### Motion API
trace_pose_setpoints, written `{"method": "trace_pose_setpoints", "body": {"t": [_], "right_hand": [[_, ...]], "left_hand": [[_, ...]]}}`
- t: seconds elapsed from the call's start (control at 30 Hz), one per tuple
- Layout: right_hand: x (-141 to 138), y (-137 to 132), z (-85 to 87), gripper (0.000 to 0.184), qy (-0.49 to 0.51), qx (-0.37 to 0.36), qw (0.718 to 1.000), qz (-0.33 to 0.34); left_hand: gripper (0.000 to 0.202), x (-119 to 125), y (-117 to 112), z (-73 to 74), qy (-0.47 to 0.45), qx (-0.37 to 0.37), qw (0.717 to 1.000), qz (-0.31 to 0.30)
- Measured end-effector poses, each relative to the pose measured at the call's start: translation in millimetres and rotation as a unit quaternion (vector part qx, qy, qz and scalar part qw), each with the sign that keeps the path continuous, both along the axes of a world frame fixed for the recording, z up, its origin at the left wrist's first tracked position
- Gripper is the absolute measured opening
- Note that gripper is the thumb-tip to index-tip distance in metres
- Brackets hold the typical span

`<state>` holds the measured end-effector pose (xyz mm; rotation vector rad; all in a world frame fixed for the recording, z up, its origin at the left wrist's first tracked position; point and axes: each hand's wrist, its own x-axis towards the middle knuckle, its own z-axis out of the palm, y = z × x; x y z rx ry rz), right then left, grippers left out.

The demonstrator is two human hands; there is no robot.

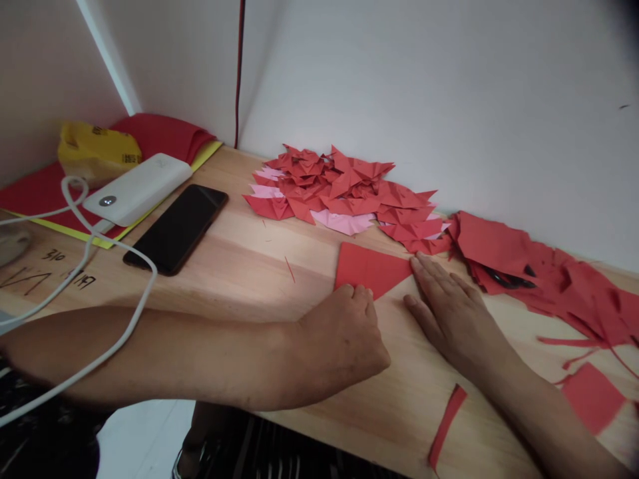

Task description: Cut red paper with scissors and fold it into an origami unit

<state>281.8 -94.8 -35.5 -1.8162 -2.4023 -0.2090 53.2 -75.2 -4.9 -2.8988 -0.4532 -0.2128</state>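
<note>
A red paper triangle (367, 267) lies flat on the wooden table (249, 266). My left hand (344, 332) rests on its near edge with the fingers curled down, pressing the paper. My right hand (449, 309) lies flat beside the triangle's right tip, fingers stretched out and touching the table. Behind the triangle sits a pile of folded red and pink paper pieces (344, 189).
A heap of cut red paper scraps (544, 279) with black scissors (506, 279) lies at the right. A black phone (177, 227), a white power bank (137, 188) with a white cable (100, 266), a yellow bag (97, 152) and red sheets (164, 133) sit at the left. A red strip (446, 426) lies near the front edge.
</note>
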Motion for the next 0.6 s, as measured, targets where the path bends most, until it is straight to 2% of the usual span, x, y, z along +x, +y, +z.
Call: {"method": "trace_pose_setpoints", "body": {"t": [0.1,0.2,0.33,0.43,0.6], "right_hand": [[-4,-1,8.2,0.050,0.056,0.003,0.998,0.021],[-9,-6,15.7,0.048,0.133,0.003,0.986,0.100],[-13,-11,15.8,0.045,0.158,-0.065,0.966,0.194],[-13,-10,12.2,0.045,0.136,-0.078,0.969,0.190],[-9,-4,8.8,0.047,0.114,-0.049,0.983,0.136]], "left_hand": [[0.007,0,0,-2.2,-0.008,0.005,1.000,-0.002],[0.010,0,0,-2.7,-0.024,0.020,1.000,-0.001],[0.011,-1,0,-1.2,-0.049,0.047,0.998,-0.003],[0.012,-1,0,-1.5,-0.049,0.055,0.997,-0.007],[0.012,0,-1,-3.9,-0.029,0.030,0.999,-0.001]]}}
